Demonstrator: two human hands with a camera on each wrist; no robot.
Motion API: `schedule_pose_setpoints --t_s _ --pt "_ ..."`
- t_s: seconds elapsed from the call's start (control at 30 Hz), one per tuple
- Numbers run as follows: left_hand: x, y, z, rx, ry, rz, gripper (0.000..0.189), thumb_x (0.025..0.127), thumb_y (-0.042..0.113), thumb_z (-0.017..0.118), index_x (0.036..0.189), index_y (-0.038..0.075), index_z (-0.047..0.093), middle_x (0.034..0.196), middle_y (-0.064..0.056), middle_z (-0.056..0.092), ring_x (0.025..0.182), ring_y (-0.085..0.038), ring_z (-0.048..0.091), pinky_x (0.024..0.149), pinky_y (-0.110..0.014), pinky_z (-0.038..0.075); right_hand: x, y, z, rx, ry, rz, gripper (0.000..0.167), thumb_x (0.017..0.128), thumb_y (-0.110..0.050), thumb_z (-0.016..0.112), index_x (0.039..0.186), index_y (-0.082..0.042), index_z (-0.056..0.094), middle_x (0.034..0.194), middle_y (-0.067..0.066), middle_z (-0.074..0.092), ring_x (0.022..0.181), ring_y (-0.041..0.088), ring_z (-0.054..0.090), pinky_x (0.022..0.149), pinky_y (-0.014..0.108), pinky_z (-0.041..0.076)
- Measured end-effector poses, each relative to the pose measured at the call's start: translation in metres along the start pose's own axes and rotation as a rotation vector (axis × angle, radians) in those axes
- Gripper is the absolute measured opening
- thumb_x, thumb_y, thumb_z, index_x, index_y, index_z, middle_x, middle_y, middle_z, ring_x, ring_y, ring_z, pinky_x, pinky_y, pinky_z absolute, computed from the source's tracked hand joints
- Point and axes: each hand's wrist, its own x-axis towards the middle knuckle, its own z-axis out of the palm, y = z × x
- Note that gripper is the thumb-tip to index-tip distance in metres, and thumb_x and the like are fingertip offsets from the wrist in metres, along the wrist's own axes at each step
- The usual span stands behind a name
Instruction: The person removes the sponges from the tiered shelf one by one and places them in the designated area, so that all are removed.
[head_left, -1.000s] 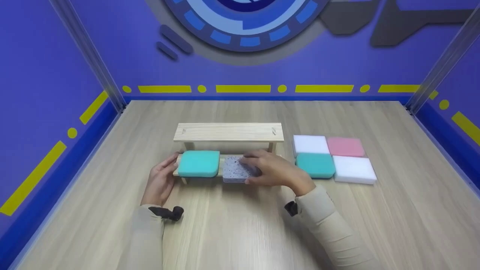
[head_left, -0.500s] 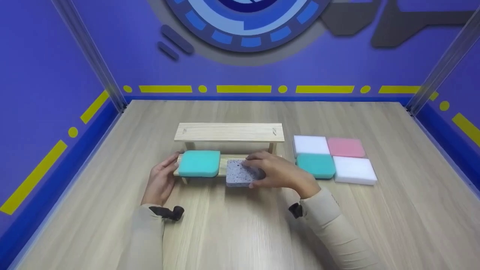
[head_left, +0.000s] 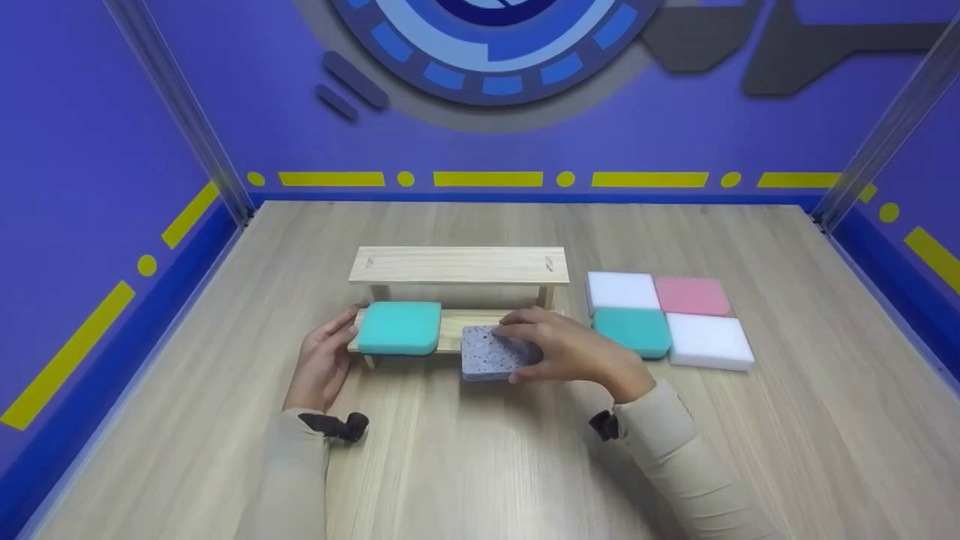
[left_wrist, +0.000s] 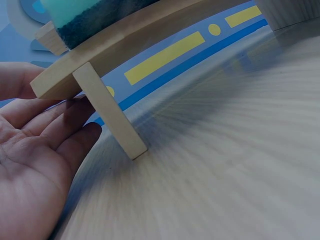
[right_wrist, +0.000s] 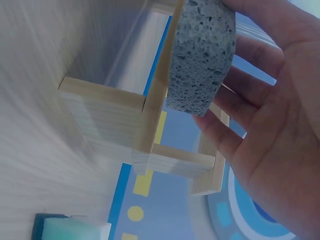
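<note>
My right hand (head_left: 574,351) grips a grey speckled sponge (head_left: 481,352) by its right side, thumb at the front edge. The sponge overlaps the front edge of the lower step of a two-tier wooden rack (head_left: 459,265); the right wrist view shows its pitted side (right_wrist: 201,57) close by the board. On that step's left part rests a turquoise sponge (head_left: 399,327), with a dark scouring layer (left_wrist: 95,27) beneath. My left hand (head_left: 322,356) holds the step's left end, fingers around the board's end (left_wrist: 60,75) beside a leg.
Right of the rack, more sponges lie in a two-by-two block on the wooden table (head_left: 450,465): a white one (head_left: 621,289), a pink one (head_left: 691,294), a teal one (head_left: 632,331) and another white one (head_left: 709,340). Blue printed panels (head_left: 487,150) enclose the back and sides.
My right hand has shifted the grey sponge rightward and toward me, baring more of the lower step. The left hand and turquoise sponge have stayed in place.
</note>
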Motion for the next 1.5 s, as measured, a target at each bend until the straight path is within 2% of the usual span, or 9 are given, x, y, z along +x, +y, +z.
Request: schedule_pose_setpoints --t_s 0.5,1.0,1.5 --pt "0.000 0.000 0.000 0.004 -0.003 0.004 0.054 0.097 -0.003 0.045 0.147 -0.008 0.024 0.158 -0.016 0.022 0.148 -0.021 0.018 0.122 -0.031 0.015 -0.015 0.009 -0.002 0.072 0.019 -0.007 0.066 0.080 -0.028 0.078 0.138 -0.009 0.052 0.137 0.008 0.051 0.125 0.025 0.049 0.105 0.042 0.045" --pt "0.000 -0.001 0.001 0.006 0.000 0.016 0.053 0.097 -0.003 0.043 0.147 -0.008 0.025 0.157 -0.018 0.026 0.146 -0.022 0.024 0.120 -0.031 0.022 -0.039 0.029 -0.006 0.090 0.065 0.033 0.069 0.077 -0.027 0.080 0.138 -0.011 0.052 0.135 0.008 0.052 0.123 0.025 0.049 0.103 0.044 0.046" --pt "-0.001 0.000 0.000 0.025 0.002 -0.001 0.055 0.097 -0.001 0.045 0.148 -0.007 0.023 0.159 -0.016 0.021 0.147 -0.022 0.020 0.121 -0.031 0.019 -0.061 0.044 -0.011 0.114 0.063 0.090 0.068 0.076 -0.022 0.081 0.137 -0.010 0.053 0.131 0.009 0.052 0.116 0.024 0.052 0.098 0.044 0.048"
